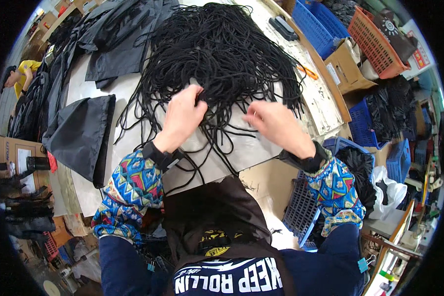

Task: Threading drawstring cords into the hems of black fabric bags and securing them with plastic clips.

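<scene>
Head view: cords [222, 54] beneath both hands [182, 116].

The left hand [182, 118] has its fingertips buried in the big heap of tangled black cords [222, 49], so whether they pinch a cord cannot be told. The right hand [274, 123] is blurred; its fingertips smear together, their grip unclear. Beyond the fingers, the heap's far end is cut off by the picture's upper edge.
</scene>
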Available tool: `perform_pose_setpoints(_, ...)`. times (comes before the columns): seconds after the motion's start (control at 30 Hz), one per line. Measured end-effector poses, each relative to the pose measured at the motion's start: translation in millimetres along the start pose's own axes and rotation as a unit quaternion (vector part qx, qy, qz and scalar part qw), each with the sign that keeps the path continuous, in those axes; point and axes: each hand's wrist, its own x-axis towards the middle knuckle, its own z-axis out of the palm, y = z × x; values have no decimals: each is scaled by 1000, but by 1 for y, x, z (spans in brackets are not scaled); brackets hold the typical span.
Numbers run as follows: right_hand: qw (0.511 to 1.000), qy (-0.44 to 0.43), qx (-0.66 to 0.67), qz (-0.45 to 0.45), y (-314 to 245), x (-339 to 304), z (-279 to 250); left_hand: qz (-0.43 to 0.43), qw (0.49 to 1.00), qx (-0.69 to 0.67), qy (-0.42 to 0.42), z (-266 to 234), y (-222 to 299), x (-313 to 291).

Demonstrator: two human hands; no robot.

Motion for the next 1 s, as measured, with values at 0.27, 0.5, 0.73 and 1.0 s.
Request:
perform_pose_setpoints(0.27,996,68,12,-56,-26,7,9,-137,828,-501,-211,-43,31,19)
perform_pose_setpoints(0.5,991,3,-132,-13,-14,13,17,49,996,-28,68,-41,7,15)
perform_pose_setpoints(0.73,993,-2,-118,2,-17,12,9,31,996,74,34,-5,6,-31)
perform_pose_setpoints(1.0,980,122,-16,-154,-65,19,1,-82,995,-44,20,-41,3,-32)
